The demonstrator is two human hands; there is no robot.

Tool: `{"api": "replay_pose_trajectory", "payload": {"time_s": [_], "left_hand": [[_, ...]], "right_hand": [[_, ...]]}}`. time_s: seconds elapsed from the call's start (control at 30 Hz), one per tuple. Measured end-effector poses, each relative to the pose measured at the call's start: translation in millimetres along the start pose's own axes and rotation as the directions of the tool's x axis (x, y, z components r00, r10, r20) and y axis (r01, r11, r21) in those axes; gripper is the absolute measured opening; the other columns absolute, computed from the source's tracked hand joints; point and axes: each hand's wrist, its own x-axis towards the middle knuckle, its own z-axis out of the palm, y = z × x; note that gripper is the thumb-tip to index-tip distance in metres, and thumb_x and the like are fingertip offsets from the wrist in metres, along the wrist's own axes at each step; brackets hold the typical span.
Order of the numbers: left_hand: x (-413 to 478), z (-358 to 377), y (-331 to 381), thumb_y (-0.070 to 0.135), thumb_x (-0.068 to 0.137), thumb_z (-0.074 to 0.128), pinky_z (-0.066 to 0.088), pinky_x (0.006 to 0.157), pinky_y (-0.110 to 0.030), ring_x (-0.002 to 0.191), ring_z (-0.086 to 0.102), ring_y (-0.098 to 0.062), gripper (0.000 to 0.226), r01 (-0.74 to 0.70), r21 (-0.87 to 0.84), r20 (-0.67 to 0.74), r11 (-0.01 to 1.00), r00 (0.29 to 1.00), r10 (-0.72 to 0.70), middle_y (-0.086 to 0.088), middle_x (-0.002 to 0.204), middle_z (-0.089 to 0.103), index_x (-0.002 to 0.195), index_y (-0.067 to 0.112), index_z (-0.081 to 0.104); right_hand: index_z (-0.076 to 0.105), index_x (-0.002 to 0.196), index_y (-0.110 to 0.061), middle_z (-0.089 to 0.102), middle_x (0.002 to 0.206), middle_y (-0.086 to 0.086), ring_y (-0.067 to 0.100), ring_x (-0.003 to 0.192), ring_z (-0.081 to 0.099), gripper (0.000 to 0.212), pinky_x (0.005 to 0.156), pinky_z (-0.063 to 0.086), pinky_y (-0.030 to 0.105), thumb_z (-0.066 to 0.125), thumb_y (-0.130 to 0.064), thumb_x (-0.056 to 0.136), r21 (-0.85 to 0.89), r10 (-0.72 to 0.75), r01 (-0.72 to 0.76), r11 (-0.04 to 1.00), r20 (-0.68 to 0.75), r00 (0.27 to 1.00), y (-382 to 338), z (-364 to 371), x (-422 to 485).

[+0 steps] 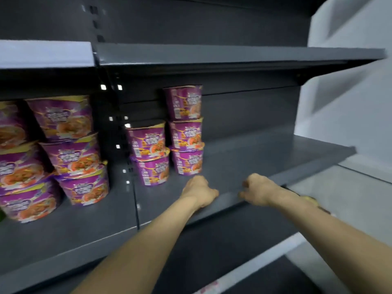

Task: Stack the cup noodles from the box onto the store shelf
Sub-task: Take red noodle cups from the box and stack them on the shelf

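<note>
Left grip (199,192): fingers curled in, holding nothing, at the shelf (265,158) front edge.
Right grip (257,190): fingers loosely bent, empty, near the left one along the same edge.
Cups: a three-cup stack (185,128) and a two-cup stack (148,154) stand upright at the shelf's left end.
Box: we cannot see it.
Key relation: both stacks lie behind and left of our left grip, which is the nearer one. We judge the shorter stack takes the next cup.

Right of the three-high cup stack (185,132), the shelf board (265,158) lies open to the far panel (244,111). The upper shelf (233,58) caps the headroom just above that stack, and a two-high stack (148,153) blocks the left.
</note>
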Motion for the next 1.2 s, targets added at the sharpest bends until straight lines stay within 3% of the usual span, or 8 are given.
{"api": "replay_pose_trajectory", "payload": {"time_s": [0.17,0.27,0.43,0.6,0.7,0.87,0.97,1.2], "left_hand": [[-25,59,43,0.030,0.086,0.069,0.046,0.096,-0.030,0.112,0.056,-0.023,0.035,-0.110,-0.039,0.149,0.993,0.982,0.115,-0.003,0.121,0.059,0.116,0.017,0.057],[-44,92,71,0.030,0.086,0.068,0.048,0.095,-0.031,0.111,0.057,-0.023,0.037,-0.166,-0.049,0.238,0.985,0.956,0.173,-0.003,0.121,0.059,0.120,0.019,0.056],[-80,150,113,0.026,0.086,0.066,0.048,0.096,-0.032,0.110,0.057,-0.023,0.028,-0.272,-0.060,0.369,0.960,0.888,0.275,-0.001,0.118,0.059,0.112,0.020,0.057],[-122,214,157,0.025,0.088,0.067,0.047,0.095,-0.038,0.115,0.057,-0.028,0.037,-0.333,-0.104,0.508,0.937,0.792,0.338,-0.007,0.125,0.059,0.122,0.014,0.057],[-153,255,183,0.027,0.090,0.066,0.048,0.080,-0.033,0.097,0.059,-0.024,0.036,-0.364,-0.122,0.598,0.923,0.716,0.362,-0.005,0.111,0.059,0.121,0.013,0.056],[-201,324,213,0.029,0.085,0.071,0.049,0.078,-0.027,0.101,0.058,-0.023,0.043,-0.418,-0.092,0.681,0.904,0.636,0.364,-0.005,0.113,0.060,0.123,0.014,0.058],[-227,364,232,0.025,0.086,0.072,0.046,0.064,-0.024,0.091,0.056,-0.019,0.037,-0.427,-0.085,0.727,0.900,0.592,0.349,-0.003,0.106,0.058,0.119,0.013,0.059],[-270,466,270,0.025,0.085,0.071,0.046,0.066,-0.024,0.089,0.057,-0.018,0.042,-0.444,-0.030,0.818,0.895,0.503,0.278,-0.002,0.107,0.056,0.123,0.011,0.060]], "right_hand": [[0.057,0.119,-0.013,0.059,0.122,0.007,0.025,0.112,0.057,0.036,0.075,0.039,0.024,0.055,-0.033,0.090,-0.050,0.116,-0.118,0.992,-0.049,0.992,54,-5,-53],[0.056,0.110,-0.008,0.061,0.120,0.010,0.025,0.108,0.058,0.031,0.077,0.042,0.025,0.056,-0.031,0.090,-0.035,0.204,-0.207,0.978,-0.075,0.976,91,-5,-76],[0.053,0.128,-0.008,0.055,0.130,0.008,0.023,0.119,0.053,0.041,0.105,0.038,0.032,0.053,-0.028,0.093,0.028,0.349,-0.348,0.937,-0.091,0.933,147,-11,-127],[0.059,0.123,-0.007,0.062,0.124,0.009,0.025,0.111,0.059,0.038,0.095,0.048,0.033,0.056,-0.024,0.090,0.053,0.459,-0.456,0.889,-0.113,0.881,212,-18,-181],[0.060,0.123,-0.004,0.062,0.123,0.011,0.027,0.111,0.059,0.037,0.096,0.048,0.034,0.055,-0.023,0.091,0.073,0.536,-0.531,0.844,-0.094,0.839,255,-24,-218],[0.062,0.121,-0.002,0.064,0.122,0.014,0.028,0.110,0.060,0.036,0.096,0.049,0.037,0.058,-0.021,0.090,0.131,0.630,-0.622,0.772,-0.021,0.777,331,-25,-275],[0.061,0.123,-0.003,0.064,0.122,0.012,0.027,0.109,0.061,0.037,0.095,0.049,0.036,0.058,-0.021,0.091,0.171,0.674,-0.670,0.722,0.042,0.737,378,-26,-310],[0.068,0.112,0.001,0.068,0.112,0.016,0.029,0.095,0.066,0.034,0.078,0.055,0.034,0.060,-0.021,0.087,0.251,0.795,-0.792,0.556,0.118,0.595,508,-21,-380]]}}
